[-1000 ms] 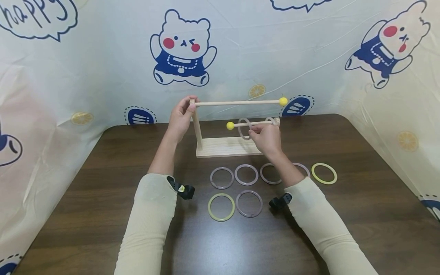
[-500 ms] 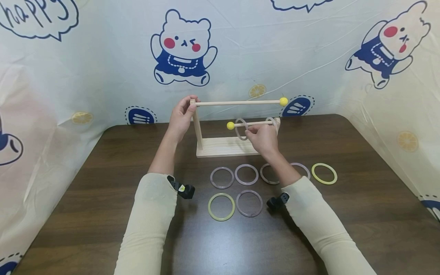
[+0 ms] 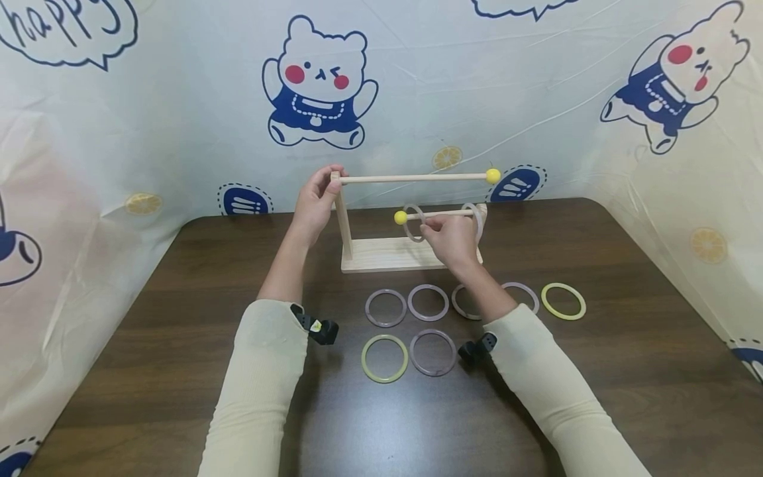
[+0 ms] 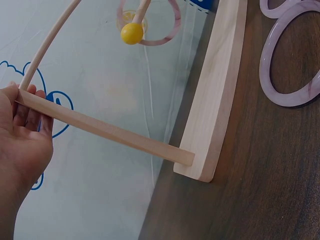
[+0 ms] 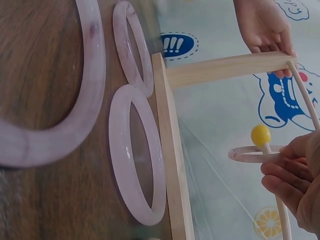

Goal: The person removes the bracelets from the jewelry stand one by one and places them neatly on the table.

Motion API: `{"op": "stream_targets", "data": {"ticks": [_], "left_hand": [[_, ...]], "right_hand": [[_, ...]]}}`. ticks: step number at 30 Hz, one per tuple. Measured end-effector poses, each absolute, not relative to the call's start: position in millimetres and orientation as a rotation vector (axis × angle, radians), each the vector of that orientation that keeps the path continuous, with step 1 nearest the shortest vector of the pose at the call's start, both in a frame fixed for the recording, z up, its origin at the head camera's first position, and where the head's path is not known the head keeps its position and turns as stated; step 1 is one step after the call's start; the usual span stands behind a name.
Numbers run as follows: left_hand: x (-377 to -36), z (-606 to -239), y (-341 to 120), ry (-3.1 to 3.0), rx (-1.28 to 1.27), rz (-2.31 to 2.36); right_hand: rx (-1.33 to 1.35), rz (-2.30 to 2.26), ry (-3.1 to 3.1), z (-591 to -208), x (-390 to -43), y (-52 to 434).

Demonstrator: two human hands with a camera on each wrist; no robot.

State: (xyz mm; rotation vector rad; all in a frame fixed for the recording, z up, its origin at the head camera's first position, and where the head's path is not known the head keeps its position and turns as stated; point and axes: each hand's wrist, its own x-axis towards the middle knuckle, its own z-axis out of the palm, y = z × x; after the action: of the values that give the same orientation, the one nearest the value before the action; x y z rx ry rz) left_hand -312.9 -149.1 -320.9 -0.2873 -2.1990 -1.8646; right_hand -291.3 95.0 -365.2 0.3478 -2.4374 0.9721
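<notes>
My left hand [image 3: 316, 199] grips the top of the left post [image 4: 105, 126] of a wooden display stand [image 3: 387, 260], at the root of its upper rod [image 3: 417, 178]. Near the yellow ball [image 3: 401, 217] at the free end of the lower rod [image 3: 448, 213], my right hand [image 3: 456, 244] pinches a pale purple bangle [image 5: 245, 158] between thumb and fingers. That bangle encircles the rod just behind the ball, as the right wrist view shows. A second pale bangle [image 3: 480, 225] hangs on the same rod by the right post, partly behind the hand.
In front of the stand lies a row of bangles, several pale purple [image 3: 409, 303] and one yellow-green [image 3: 566, 317] at its right end. Closer still lie a yellow-green bangle [image 3: 384, 380] and a purple one [image 3: 432, 373]. A printed cloth [image 3: 197, 119] hangs behind the table [image 3: 149, 371].
My right hand has slid left along the lower rod, bringing the pinched bangle up to the yellow ball. The left hand keeps its grip on the post.
</notes>
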Motion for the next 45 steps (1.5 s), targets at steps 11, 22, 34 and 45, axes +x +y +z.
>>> {"op": "stream_targets", "data": {"ticks": [11, 22, 34, 45], "left_hand": [[-312, -321, -148, -2.205, -0.288, -1.865], [-312, -321, -147, -2.196, -0.296, -1.879], [-313, -322, -149, -2.198, -0.296, -1.880], [-314, -322, -149, -2.195, -0.298, -1.877]], "right_hand": [[0.367, 0.995, -2.419, -364, -289, 93], [0.389, 1.014, -2.410, -356, -283, 91], [0.366, 1.223, -2.406, -347, -278, 96], [0.225, 1.918, -2.320, -348, -279, 107]]}}
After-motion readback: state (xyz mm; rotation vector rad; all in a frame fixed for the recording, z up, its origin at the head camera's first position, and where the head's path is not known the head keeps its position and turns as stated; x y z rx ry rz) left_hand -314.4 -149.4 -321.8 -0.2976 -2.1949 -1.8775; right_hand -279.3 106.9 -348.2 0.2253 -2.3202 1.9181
